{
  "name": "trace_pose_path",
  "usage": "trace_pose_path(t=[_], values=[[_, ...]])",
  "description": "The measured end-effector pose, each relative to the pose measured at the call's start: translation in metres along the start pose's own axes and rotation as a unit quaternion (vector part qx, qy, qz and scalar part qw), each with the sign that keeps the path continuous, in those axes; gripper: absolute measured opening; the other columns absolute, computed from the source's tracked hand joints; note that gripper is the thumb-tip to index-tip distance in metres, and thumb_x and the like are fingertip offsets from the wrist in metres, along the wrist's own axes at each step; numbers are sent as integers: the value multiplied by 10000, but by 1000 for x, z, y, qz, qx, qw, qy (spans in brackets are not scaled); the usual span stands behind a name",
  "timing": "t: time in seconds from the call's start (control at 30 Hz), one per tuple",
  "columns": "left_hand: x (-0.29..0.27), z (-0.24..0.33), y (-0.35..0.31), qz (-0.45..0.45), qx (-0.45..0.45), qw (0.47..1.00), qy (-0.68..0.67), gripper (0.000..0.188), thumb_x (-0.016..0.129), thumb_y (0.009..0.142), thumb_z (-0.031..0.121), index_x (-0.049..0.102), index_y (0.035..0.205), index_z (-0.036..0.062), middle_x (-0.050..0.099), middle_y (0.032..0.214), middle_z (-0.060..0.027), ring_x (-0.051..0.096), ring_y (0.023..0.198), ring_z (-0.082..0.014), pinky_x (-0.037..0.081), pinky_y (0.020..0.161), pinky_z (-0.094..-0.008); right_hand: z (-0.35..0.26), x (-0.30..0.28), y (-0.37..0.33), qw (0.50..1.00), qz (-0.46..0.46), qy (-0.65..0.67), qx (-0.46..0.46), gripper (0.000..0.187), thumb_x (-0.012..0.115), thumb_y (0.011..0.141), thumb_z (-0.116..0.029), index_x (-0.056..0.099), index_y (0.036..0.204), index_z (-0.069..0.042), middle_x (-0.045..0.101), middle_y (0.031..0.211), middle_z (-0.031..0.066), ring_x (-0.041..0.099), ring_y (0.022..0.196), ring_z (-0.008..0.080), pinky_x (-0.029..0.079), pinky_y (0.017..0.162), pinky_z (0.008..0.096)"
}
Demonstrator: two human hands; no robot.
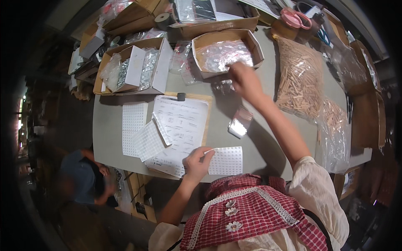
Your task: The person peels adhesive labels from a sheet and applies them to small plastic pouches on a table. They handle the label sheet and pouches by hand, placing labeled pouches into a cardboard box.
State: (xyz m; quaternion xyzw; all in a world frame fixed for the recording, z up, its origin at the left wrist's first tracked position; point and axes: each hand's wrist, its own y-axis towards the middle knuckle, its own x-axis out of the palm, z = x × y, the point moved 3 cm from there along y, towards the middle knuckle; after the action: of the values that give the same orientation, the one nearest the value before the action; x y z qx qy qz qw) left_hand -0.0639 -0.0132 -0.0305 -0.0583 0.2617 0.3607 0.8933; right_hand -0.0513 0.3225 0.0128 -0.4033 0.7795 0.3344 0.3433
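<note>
My left hand point(197, 164) pinches the left edge of a white sticker sheet point(226, 160) printed with rows of small marks, at the table's near edge. My right hand point(245, 81), slightly blurred, is over the near rim of an open cardboard box point(202, 73) of small clear plastic bags point(224, 53). Its fingers are curled together; what they hold, if anything, I cannot make out. Beneath that hand lies a crumpled clear bag point(224, 87). A shiny stack of clear packets point(240, 122) rests between my hands.
Left of centre, printed papers point(184, 113) lie on a clipboard beside more sticker sheets point(133, 121). Behind them stands a divided box point(157, 81) of bagged metal hardware. At right sits a large bag of wooden dowels point(299, 77). A seated person point(79, 175) is at lower left.
</note>
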Motion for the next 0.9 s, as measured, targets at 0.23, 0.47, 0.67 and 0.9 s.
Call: trace_pose_path(t=[0.23,0.47,0.67,0.9], values=[[-24,20,29,63,-97,991,-69,134,756,919,98,735,1018,10,673,700,-17,588,646,-56,464,596,-233,9,5,-78,995,-10,-12,-99,383,691,826,-14,652,1208,-9,637,1290,178,579,1249,380,489,1045,439],[-17,25,82,-18,-111,984,-138,186,695,975,108,686,1132,8,722,757,-60,630,715,-53,498,657,-238,53,-25,-94,997,36,66,-32,203,624,834,25,681,1029,17,681,1155,163,644,1098,372,522,934,453],[-10,42,103,-74,-83,990,-85,183,695,976,115,691,1137,27,739,786,-81,658,747,-64,515,680,-253,-22,-43,-99,957,-39,288,8,253,705,912,-187,659,1089,-12,694,1074,180,671,1003,340,531,870,401],[-4,40,104,-107,-128,931,-324,189,695,968,43,676,1133,-45,732,926,-63,660,868,-86,524,784,-245,-60,-22,-98,933,-138,314,112,214,743,884,-157,633,1003,-16,669,907,151,660,854,318,510,754,419]])
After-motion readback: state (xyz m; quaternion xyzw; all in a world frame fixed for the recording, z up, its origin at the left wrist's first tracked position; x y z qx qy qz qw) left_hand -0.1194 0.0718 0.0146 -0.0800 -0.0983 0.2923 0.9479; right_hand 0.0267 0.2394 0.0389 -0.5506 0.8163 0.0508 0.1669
